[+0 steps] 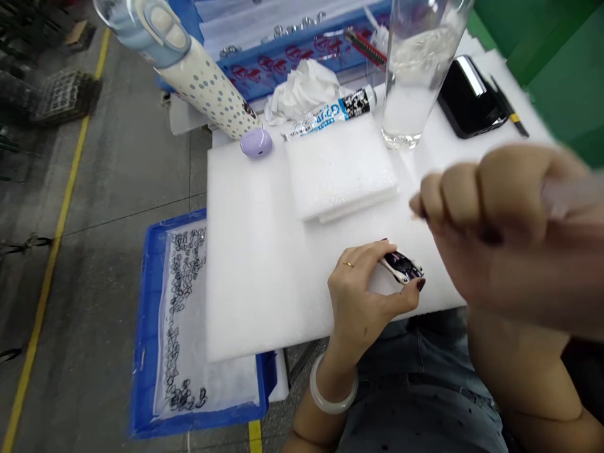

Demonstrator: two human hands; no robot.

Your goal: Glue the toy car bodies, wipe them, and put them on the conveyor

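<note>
The left hand [365, 302] rests on the white foam sheet [264, 270] covering the table, fingers curled and pinching a small glossy black-and-white part [402, 267] between thumb and fingertips near the sheet's front edge. The right hand [509, 233] is raised close to the camera, blurred, closed in a fist around a thin pale stick-like thing [570, 192]. A thicker square foam pad [340, 168] lies further back, beside a clear glass [410, 75] and a printed tube [330, 113]. Below left, a blue plastic tray [146, 352] holds small dark metal rings.
</note>
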